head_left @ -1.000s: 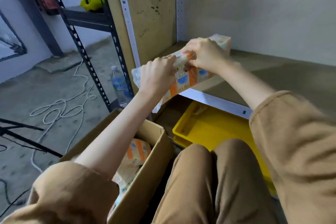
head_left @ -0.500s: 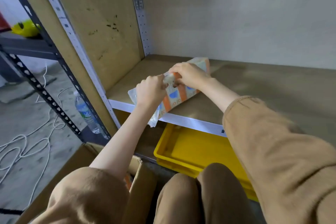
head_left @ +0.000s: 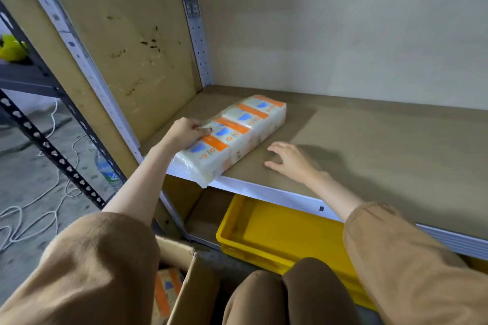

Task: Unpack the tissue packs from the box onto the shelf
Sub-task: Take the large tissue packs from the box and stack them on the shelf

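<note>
Shelf: matte brown board shelf (head_left: 369, 140) with a ribbed white metal front edge, scuffed side panel.
Tissue pack: long clear-wrapped tissue pack (head_left: 232, 137), white with orange bands and blue marks, lying at the shelf's left front, one end overhanging the edge; print unreadable.
Left hand: left hand (head_left: 184, 133) curled against the pack's left side, thumb on top.
Right hand: right hand (head_left: 289, 159) spread, fingers apart, just right of the pack, not touching it.
Box: cardboard box (head_left: 195, 280) below the shelf, another pack inside.

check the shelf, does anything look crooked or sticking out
The tissue pack lies at a slant on the shelf, not square to the front edge, and its near corner pokes past the edge. The left hand rests on it; the right hand is off it, open on the board.
</note>
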`<act>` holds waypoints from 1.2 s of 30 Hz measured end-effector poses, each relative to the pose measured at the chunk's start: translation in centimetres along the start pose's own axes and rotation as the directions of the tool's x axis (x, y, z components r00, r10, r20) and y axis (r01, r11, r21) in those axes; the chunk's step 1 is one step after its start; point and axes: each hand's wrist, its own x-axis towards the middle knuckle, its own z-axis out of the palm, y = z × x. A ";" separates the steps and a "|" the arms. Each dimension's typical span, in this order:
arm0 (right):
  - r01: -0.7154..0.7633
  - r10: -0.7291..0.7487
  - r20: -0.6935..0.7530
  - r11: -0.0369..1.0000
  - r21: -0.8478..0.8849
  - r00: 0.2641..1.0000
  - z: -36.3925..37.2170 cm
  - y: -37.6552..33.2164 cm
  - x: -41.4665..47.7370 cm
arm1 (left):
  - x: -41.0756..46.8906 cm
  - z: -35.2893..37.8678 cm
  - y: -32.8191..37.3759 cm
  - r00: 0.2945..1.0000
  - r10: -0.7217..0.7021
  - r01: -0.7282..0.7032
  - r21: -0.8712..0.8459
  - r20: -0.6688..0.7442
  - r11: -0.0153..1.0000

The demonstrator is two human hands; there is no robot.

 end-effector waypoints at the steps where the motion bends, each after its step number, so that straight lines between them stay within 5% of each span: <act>1: -0.023 0.023 0.030 1.000 0.008 0.999 0.4 0.0 0.1 | -0.1 0.2 0.0 1.000 -0.002 0.002 0.016 -0.023 1.000; 5: -0.072 0.069 0.059 0.996 0.051 0.996 1.6 -0.5 0.6 | -2.6 1.3 0.9 0.981 0.120 -0.097 0.150 -0.151 0.984; 11: -0.068 0.065 0.054 0.996 0.055 0.996 1.8 -1.4 1.7 | -5.2 4.9 0.3 0.977 0.214 -0.172 0.556 -0.011 0.813; 27: -0.041 0.040 0.014 0.997 0.060 0.999 2.7 -2.8 7.6 | 8.8 5.7 -0.8 0.936 0.027 0.183 0.552 -0.350 0.813; 36: 0.001 -0.002 0.018 1.000 0.031 1.000 3.0 -2.3 8.1 | 15.9 4.7 -2.2 0.922 0.069 0.167 0.554 -0.380 0.815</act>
